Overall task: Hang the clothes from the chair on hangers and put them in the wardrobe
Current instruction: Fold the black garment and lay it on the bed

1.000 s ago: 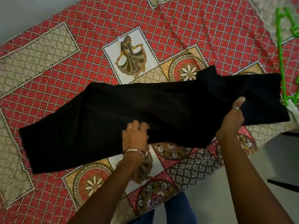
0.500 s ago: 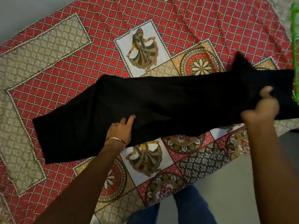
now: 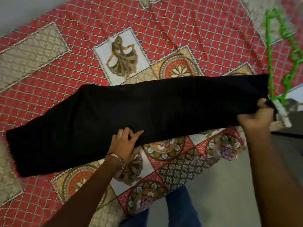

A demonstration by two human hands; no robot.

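Note:
A long black garment [image 3: 147, 112] lies folded lengthwise across the patterned bedspread [image 3: 147, 30], running from lower left to right. My left hand [image 3: 125, 143] rests on its near edge at the middle, fingers spread and pressing the cloth. My right hand [image 3: 257, 117] grips the garment's right end in a fist, near the bed's corner. Green plastic hangers [image 3: 278, 51] lie on the bed at the far right, just beyond that end.
The bed's near edge [image 3: 188, 182] runs diagonally above a grey floor [image 3: 229, 202]. My legs in blue jeans [image 3: 182, 210] stand against it. A white object [image 3: 282, 113] sits beside my right hand at the bed's corner.
The raised flap at the garment's right end has come down flat. My right hand now grips that end closer to the hangers. My left hand stayed on the near edge.

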